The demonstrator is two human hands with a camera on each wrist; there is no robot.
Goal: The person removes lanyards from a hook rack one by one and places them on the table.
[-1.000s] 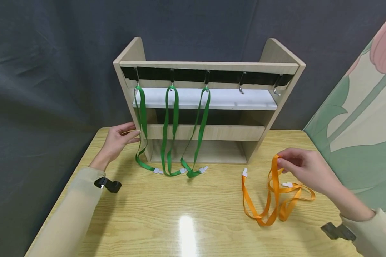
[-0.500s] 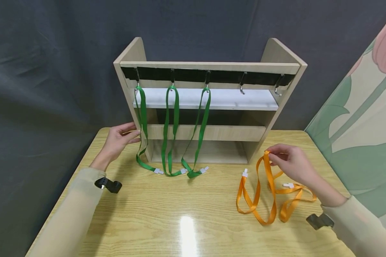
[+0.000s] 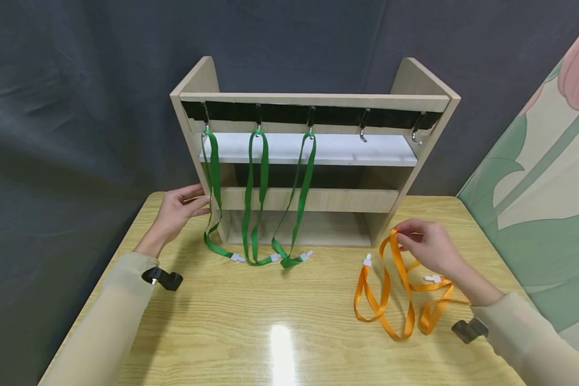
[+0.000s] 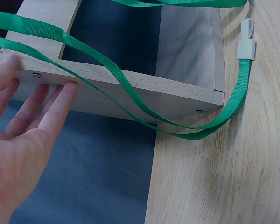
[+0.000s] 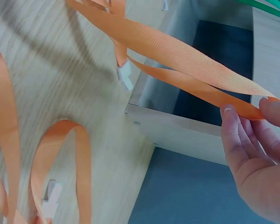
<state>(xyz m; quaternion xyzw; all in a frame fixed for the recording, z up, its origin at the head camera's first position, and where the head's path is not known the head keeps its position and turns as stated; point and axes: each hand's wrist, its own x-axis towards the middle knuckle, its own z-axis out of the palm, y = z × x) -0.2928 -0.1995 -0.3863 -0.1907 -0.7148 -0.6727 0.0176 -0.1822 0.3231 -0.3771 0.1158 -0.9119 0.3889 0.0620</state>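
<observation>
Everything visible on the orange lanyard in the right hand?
The orange lanyard is a flat, woven-looking fabric loop with a white, plastic-looking clip. The right hand pinches its top above the table; the strands droop, slightly twisted, the lower end apparently resting there, near the shelf's right side.

Flat orange ribbon lanyard (image 5: 172, 51) – satiny, finely woven; slim green ribbon lanyard (image 4: 243, 80), ribbed; small white plastic clip (image 4: 246, 49), smooth; curved silvery metal hook (image 3: 362, 134), shiny; pale boxy wood-grain rack (image 3: 313, 200), matt; flat yellow wood-grain table (image 3: 318, 300) – glossy.
</observation>
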